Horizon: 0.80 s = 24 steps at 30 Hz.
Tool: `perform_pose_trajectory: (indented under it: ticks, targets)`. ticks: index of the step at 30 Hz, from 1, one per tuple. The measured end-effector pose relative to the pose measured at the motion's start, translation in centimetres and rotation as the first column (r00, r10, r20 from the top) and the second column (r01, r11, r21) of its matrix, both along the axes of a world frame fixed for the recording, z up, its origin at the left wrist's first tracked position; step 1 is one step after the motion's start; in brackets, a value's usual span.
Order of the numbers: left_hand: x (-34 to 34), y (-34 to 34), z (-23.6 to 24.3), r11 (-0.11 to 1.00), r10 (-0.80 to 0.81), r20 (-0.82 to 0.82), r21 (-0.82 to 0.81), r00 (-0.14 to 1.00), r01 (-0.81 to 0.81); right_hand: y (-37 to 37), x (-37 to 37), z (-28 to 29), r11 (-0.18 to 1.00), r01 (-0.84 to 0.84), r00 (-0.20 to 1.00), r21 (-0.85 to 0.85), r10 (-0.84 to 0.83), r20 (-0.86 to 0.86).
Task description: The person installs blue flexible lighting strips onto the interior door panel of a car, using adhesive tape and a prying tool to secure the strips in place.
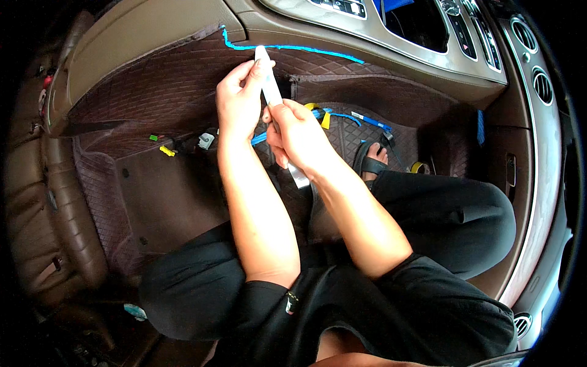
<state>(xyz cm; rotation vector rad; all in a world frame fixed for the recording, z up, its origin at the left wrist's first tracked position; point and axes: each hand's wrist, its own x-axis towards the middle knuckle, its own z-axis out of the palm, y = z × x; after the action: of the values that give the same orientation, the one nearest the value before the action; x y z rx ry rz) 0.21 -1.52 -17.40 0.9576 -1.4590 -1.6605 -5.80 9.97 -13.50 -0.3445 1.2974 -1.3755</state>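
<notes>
My left hand [238, 98] is closed on the upper end of a long, flat whitish-silver strip [269, 81], whose rounded tip meets a line of blue tape [306, 49] along the console's lower edge. Lower down, my right hand [293, 131] grips the same strip, its fingers wrapped round it, with the far end poking out below. Brown quilted lining [171, 79] covers the console side under the tape. Behind my right hand, blue tools or strips [373, 122] and a yellow piece [325, 120] lie on the quilted mat.
The console [122, 55] and dashboard trim [513, 110] bound the footwell. A leather seat [61, 208] is at left. My sandalled foot [373, 158] is beside a tape roll [419, 168]. A small yellow piece [167, 150] and pale clip [206, 140] lie on the left.
</notes>
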Motion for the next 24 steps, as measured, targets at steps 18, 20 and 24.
perform_pose_trajectory:
  ticks: [18,20,24]
  targets:
    - [0.0,0.3,0.2,0.997,0.009,0.011,0.071,1.0,-0.01,-0.1,0.8,-3.6,0.996,0.034,0.996,-0.08,-0.04,-0.074]
    - [0.2,0.3,0.4,0.999,0.008,-0.044,0.053,0.999,-0.006,-0.2,0.9,-3.8,0.996,0.029,0.995,-0.085,-0.037,-0.095]
    - [0.0,0.2,0.4,0.996,0.013,-0.027,0.09,1.0,-0.011,-0.4,1.0,-3.1,0.996,0.029,0.997,-0.089,-0.034,-0.064]
